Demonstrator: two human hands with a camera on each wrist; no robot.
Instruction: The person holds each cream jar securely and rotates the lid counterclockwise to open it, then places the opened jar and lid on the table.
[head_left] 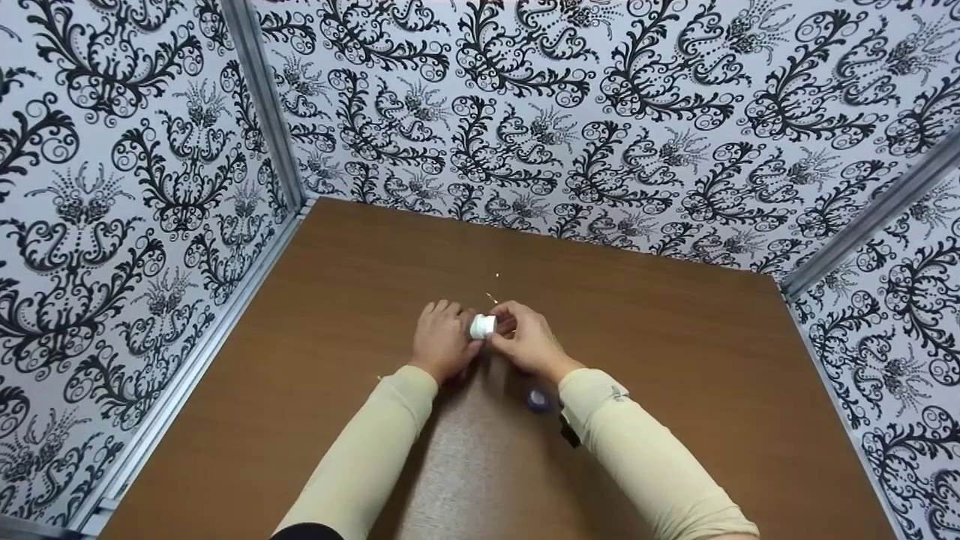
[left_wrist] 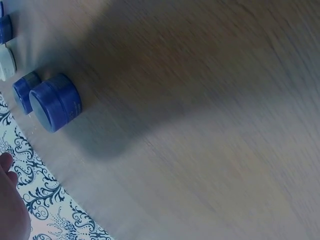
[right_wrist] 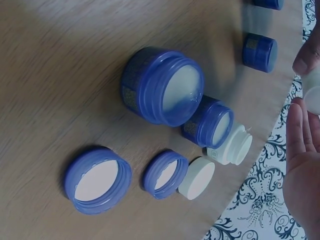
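Note:
Between both hands is a small white jar (head_left: 482, 326), held up off the table on its side. My left hand (head_left: 441, 337) grips its left end. My right hand (head_left: 531, 343) has thumb and fingertips at the other end, appearing to pinch it. In the right wrist view the jar's round pale end (right_wrist: 313, 100) faces the right palm (right_wrist: 306, 187), with the left thumb (right_wrist: 304, 60) above. Only part of the left hand (left_wrist: 11, 210) shows in the left wrist view.
Near the right wrist stand an open large blue jar (right_wrist: 182, 95), an open smaller blue jar (right_wrist: 207, 122) and an open white jar (right_wrist: 230, 145). Beside them lie a large blue lid (right_wrist: 97, 180), a small blue lid (right_wrist: 165, 175) and a white lid (right_wrist: 196, 178). Closed blue jars (left_wrist: 55, 102) stand leftward.

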